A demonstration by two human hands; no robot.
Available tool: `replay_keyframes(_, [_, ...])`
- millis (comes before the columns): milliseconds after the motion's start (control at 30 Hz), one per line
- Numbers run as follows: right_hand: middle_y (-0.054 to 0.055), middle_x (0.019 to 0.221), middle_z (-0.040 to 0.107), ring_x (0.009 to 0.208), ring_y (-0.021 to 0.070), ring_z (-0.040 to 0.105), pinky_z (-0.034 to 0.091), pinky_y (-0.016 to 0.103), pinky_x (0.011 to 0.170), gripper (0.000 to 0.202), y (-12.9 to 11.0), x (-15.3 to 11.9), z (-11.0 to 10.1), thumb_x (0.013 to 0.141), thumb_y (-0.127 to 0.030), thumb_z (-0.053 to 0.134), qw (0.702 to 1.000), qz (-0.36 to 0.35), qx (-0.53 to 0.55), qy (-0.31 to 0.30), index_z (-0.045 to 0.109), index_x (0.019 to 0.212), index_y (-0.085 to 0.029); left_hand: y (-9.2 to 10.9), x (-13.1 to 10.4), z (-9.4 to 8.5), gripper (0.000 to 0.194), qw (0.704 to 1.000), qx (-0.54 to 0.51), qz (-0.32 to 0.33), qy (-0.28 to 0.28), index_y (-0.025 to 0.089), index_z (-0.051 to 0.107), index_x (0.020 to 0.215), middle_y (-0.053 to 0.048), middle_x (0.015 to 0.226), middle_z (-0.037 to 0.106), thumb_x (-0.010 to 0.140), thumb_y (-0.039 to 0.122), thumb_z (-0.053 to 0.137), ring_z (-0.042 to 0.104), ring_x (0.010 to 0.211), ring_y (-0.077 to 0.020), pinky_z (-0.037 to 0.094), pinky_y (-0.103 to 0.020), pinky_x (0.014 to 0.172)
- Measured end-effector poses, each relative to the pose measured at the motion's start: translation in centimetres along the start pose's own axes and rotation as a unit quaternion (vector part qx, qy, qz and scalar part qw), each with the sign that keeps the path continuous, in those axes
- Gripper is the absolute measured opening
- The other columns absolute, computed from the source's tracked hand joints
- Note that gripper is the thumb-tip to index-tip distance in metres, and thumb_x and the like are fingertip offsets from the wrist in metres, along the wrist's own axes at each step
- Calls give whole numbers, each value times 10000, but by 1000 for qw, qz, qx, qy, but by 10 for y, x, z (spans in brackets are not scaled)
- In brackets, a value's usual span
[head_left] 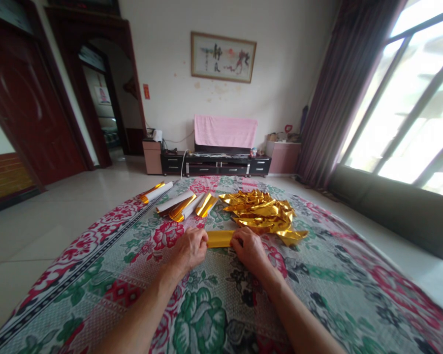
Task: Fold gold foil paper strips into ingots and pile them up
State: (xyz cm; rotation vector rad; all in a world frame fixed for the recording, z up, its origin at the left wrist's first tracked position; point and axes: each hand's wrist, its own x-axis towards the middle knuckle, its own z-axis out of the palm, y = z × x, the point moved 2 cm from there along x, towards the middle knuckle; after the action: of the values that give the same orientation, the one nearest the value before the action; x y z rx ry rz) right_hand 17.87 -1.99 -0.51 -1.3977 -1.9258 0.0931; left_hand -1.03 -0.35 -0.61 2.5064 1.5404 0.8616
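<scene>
A strip of gold foil paper (220, 239) is stretched level between my two hands, just above the flowered cloth. My left hand (192, 247) is closed on its left end, and my right hand (249, 248) is closed on its right end. Just beyond my right hand lies a heap of folded, shiny gold foil pieces (264, 211). Curled gold and white sheets (180, 206) rest beyond my left hand, with another rolled sheet (155, 192) farther to the left.
A flowered cloth (199, 319) covers the broad surface under my arms. Beyond it stand a low black cabinet (206, 169) and a pink cloth (225, 130) over a screen. A curtain (328, 93) and window are at the right, doors at the left.
</scene>
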Motion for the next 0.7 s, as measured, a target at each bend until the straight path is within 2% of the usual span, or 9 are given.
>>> replay_keyframes(700, [54,743,605,722,136,546,413,211,682,183,2,0,3,779,-154,482,1000,1,-5,-1,609,647,-156,3,1,-2,147,999,28,-33,-9,179,589,733,-30,701,623,719,108,461,556,732,-167,417,-269,700])
